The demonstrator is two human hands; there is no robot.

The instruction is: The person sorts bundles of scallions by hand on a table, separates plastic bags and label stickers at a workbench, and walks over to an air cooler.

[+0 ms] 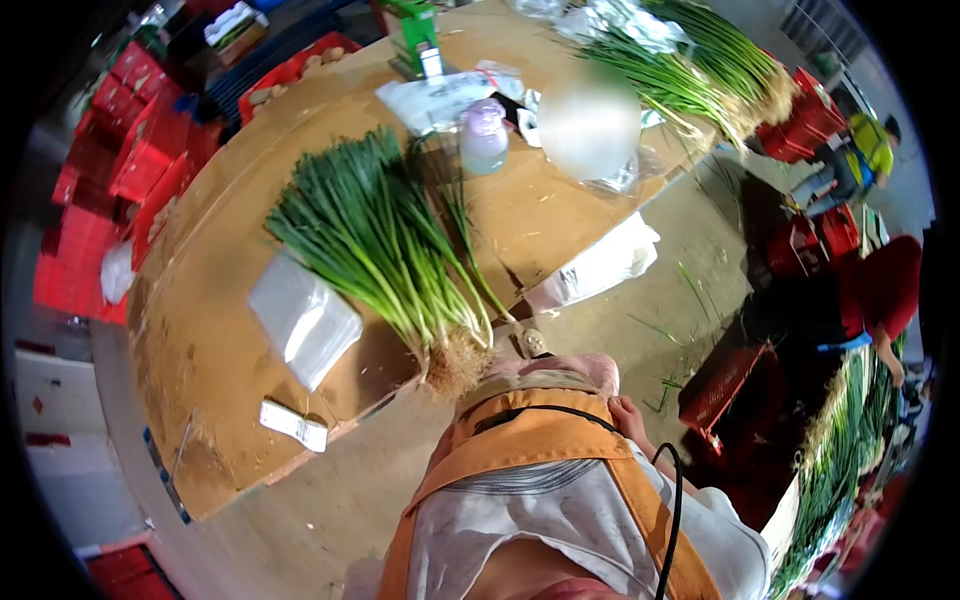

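My right hand (628,418) is down at my hip beside the orange apron (530,430); its fingers show only in part, and whether they hold anything cannot be made out. Of my left hand (438,450) just a sliver shows by the apron's other edge, with the fingers hidden. In front of me a large bunch of green onions (375,235) lies on the brown table (210,350), its roots (457,362) hanging at the near edge. A few stalks lie apart on its right. Left of the bunch are clear plastic bags (305,315) and a white label-like strip (293,426).
Further back stand a purple-topped bottle (484,138) and a green tape dispenser-like device (410,40). More green onions (690,75) lie at the table's far right. Red crates (150,150) are stacked left. At right, a person in red (885,290) bends near crates and onions.
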